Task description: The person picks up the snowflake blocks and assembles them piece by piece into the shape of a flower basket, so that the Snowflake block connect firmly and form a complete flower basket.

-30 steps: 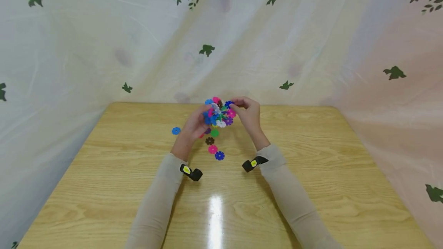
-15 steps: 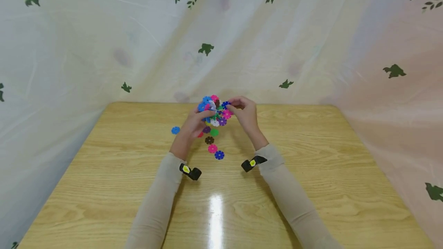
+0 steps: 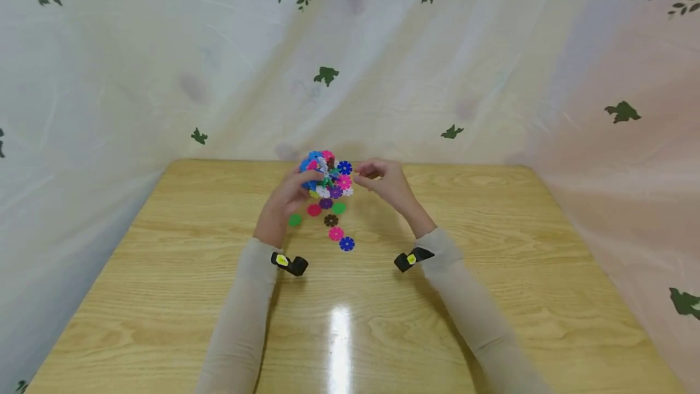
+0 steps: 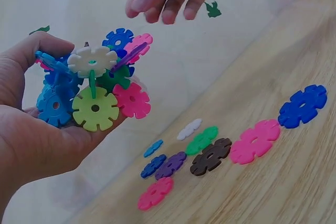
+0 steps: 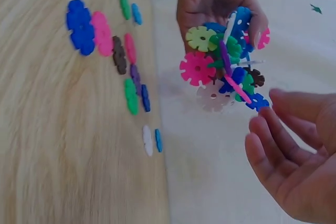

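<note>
My left hand [image 3: 281, 199] holds up a cluster of interlocked notched flower discs [image 4: 95, 109] in blue, pink, yellow-green, white, purple and green. The cluster rests against the palm and fingers, with the thumb bent over its upper side. At the cluster's right side juts a dark blue disc [image 3: 344, 168]. Close beside it is my right hand [image 3: 388, 184], its fingers loosely bent and nothing visible between them. The right wrist view puts the right thumb and fingertips just short of that disc; a small gap shows in the head view.
Several loose discs lie on the wooden table [image 3: 481, 272] below the cluster: a dark blue one [image 4: 303, 106], a pink one [image 4: 255, 141], a brown one [image 4: 211, 157], plus green, purple and white ones. A printed cloth [image 3: 246, 78] hangs behind the table's far edge.
The left hand has moved left with the cluster. My right fingers, earlier at the dark blue disc, have come away from it. A green disc on the table has come into view.
</note>
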Demonstrator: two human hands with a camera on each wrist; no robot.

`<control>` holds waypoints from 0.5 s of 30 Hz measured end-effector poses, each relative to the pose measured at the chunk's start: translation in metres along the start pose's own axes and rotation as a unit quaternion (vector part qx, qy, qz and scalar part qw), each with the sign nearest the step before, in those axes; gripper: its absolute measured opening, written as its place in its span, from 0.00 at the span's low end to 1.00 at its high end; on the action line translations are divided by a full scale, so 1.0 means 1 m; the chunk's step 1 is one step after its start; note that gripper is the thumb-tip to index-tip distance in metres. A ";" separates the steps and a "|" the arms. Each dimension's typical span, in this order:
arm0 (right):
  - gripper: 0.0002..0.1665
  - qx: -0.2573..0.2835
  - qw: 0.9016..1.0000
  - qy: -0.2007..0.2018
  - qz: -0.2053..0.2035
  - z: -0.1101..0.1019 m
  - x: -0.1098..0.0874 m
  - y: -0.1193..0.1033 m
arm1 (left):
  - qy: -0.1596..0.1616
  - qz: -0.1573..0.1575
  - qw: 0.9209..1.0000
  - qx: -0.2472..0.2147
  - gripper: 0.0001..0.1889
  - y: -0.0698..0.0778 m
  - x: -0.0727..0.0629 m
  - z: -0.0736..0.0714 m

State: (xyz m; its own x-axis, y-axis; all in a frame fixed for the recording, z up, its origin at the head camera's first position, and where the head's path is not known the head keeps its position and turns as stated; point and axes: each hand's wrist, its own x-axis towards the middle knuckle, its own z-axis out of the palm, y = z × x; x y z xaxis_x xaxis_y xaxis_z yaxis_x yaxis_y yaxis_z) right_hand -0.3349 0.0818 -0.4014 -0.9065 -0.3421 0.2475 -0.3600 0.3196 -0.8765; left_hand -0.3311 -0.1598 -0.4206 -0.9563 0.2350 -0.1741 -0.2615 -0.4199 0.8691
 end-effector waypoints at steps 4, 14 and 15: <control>0.11 -0.044 0.992 -0.113 -0.021 -0.002 -0.007 -0.001 | 0.008 -0.005 1.000 0.008 0.23 0.002 0.000 0.000; 0.12 -0.082 0.946 -0.309 -0.048 0.010 -0.023 0.014 | -0.013 -0.001 1.000 0.017 0.25 0.002 0.002 0.000; 0.13 -0.082 0.944 -0.317 -0.047 0.012 -0.024 0.015 | -0.018 0.000 1.000 0.016 0.26 0.001 0.002 0.000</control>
State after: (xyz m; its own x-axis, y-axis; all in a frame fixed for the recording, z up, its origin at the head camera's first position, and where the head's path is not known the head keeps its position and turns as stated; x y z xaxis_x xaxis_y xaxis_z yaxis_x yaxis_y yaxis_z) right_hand -0.3160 0.0845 -0.4253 -0.5729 -0.8193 -0.0218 -0.5088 0.3765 -0.7742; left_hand -0.3333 -0.1599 -0.4199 -0.9507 0.2671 -0.1573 -0.2563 -0.3917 0.8837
